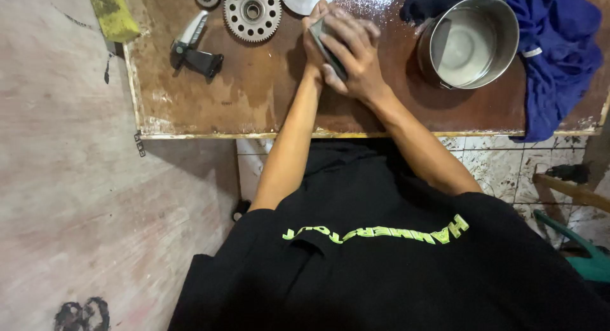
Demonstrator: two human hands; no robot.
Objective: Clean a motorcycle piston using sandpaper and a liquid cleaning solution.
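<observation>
Your right hand (356,61) presses over your left hand (316,41), both clamping a flat grey piece (325,41) against the desk (254,102) mid-surface for firm, steady pressure.

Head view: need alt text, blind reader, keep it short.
Both hands, the left hand and right hand, clasp a small flat grey piece together over a wet brown workbench. A large toothed gear and a black-handled tool lie to the left; a steel bowl and blue cloth sit to the right.
</observation>
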